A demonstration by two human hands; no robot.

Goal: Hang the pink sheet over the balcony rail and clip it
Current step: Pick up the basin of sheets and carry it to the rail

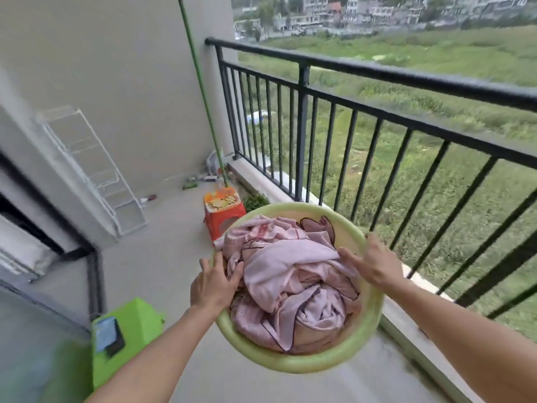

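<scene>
A crumpled pink sheet (290, 274) fills a round pale green basin (302, 363) held above the balcony floor. My left hand (213, 283) grips the basin's left rim, thumb pressed against the sheet. On the right rim, my right hand (372, 261) holds on with its fingers lying over the cloth. The black metal balcony rail (377, 72) runs from the upper middle to the right edge, a little beyond the basin. No clips are visible.
An orange plastic stool (222, 212) stands just behind the basin. A green stool (128, 335) with a phone (109, 334) on it is at lower left. A green pole (203, 94) leans in the far corner, a white wire rack (96, 170) against the left wall.
</scene>
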